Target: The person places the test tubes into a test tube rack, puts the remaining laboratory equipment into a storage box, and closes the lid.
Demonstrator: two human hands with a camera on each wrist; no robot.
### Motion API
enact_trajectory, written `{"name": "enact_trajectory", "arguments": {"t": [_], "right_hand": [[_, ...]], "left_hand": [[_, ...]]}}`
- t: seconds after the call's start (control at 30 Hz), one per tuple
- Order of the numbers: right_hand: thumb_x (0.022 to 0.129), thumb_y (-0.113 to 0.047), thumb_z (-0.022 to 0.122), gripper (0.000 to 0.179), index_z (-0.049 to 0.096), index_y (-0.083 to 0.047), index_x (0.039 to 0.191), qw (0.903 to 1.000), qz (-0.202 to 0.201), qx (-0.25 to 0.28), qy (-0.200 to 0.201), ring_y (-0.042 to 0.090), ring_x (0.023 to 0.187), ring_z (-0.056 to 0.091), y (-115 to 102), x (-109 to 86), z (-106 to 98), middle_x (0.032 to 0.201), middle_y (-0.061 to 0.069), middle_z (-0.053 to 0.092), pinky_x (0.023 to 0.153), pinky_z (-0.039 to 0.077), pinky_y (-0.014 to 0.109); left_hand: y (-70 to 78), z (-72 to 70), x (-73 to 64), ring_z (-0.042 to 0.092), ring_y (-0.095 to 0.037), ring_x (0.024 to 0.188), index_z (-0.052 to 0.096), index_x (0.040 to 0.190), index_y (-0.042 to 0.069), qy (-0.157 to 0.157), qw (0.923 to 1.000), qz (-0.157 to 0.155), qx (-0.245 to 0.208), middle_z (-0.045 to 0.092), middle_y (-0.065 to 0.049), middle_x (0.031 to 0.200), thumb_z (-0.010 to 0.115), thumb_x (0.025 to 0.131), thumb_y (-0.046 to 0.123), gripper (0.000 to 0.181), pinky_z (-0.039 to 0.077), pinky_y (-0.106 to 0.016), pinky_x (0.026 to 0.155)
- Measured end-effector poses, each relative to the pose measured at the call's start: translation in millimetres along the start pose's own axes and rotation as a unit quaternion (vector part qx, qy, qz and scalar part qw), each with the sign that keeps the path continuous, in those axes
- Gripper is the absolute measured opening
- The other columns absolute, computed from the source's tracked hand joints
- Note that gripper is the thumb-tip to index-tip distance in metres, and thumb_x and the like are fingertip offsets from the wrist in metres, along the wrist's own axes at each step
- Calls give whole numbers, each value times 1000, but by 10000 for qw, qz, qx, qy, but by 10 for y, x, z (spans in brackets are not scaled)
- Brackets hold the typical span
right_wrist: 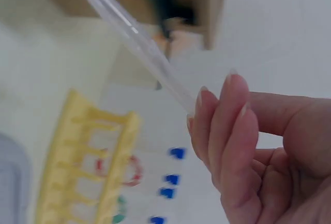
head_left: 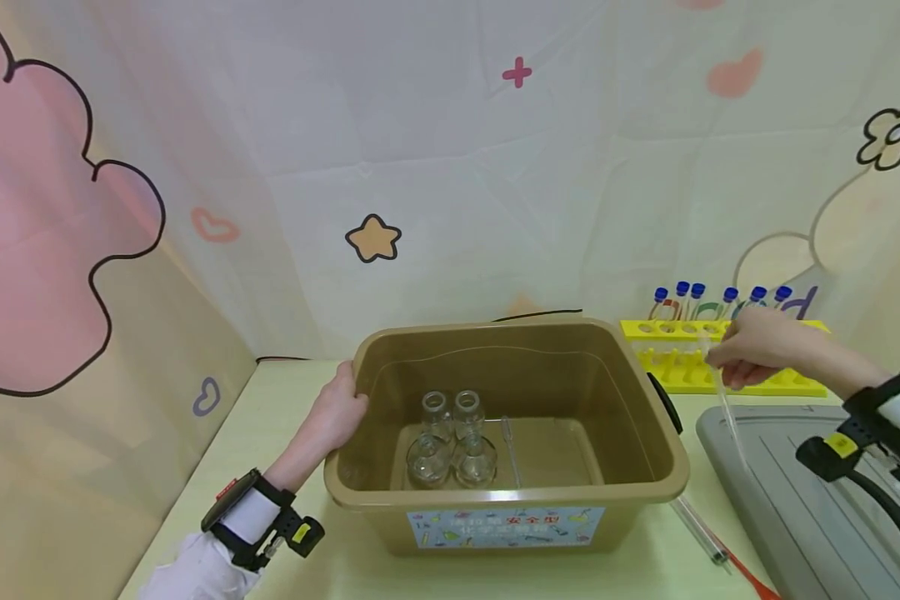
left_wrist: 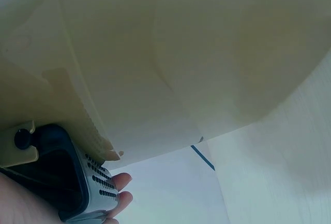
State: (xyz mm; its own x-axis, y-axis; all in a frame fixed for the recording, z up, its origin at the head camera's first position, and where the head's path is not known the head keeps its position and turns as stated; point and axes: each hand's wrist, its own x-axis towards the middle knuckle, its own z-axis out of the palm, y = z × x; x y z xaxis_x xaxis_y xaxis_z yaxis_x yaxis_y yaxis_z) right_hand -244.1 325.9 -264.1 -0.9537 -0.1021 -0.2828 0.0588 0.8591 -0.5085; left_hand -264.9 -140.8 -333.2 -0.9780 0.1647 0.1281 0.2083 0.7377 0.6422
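Note:
My left hand grips the left end of a brown plastic tub. In the left wrist view its fingers curl round the tub's black-and-grey handle. My right hand, above the table on the right, pinches a clear slender tube that slants downward. In the right wrist view the tube runs up and left from the fingertips; its far end is cut off. Inside the tub stand several glass bottles and a clear dropper lies beside them.
Behind my right hand stands a yellow test tube rack with several blue-capped tubes about it. A grey ridged lid lies on the right. Between tub and lid are a clear tube and a red-ended tool.

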Motion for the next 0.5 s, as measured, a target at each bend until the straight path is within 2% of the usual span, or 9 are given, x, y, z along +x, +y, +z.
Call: {"name": "enact_trajectory", "arguments": {"t": [0.17,0.27,0.37,0.5], "right_hand": [[87,-17,56,27,64,8,81,9981,-476,125,374,20,55,58,-453,14,-228,63,6,60,55,49,29],[88,-17,56,29,62,11,85,9964,-662,202,487,21,57,59,-757,28,-280,65,8,61,56,49,29],[89,-16,56,28,61,12,90,9950,-807,301,513,21,58,60,-1025,66,-229,67,9,61,57,50,29],[89,-11,55,26,61,14,93,9928,-1037,513,322,21,59,62,-1272,184,-43,67,11,62,58,50,30]], "left_hand": [[8,-7,0,51,-38,96,28,127,-15,-3,10000,-3,-40,50,-31,108,40,83,-1,48,41,-46,79],[3,-6,-3,50,-38,96,27,127,-15,-4,10000,-4,-61,49,-32,109,40,83,-1,48,41,-46,79],[-3,-2,-4,50,-38,96,27,127,-15,1,10000,-23,-66,49,-32,108,40,82,-1,48,41,-46,79],[-2,5,3,51,-37,94,28,126,-15,-1,10000,-30,-77,50,-31,107,40,82,-1,48,42,-46,77]]}}
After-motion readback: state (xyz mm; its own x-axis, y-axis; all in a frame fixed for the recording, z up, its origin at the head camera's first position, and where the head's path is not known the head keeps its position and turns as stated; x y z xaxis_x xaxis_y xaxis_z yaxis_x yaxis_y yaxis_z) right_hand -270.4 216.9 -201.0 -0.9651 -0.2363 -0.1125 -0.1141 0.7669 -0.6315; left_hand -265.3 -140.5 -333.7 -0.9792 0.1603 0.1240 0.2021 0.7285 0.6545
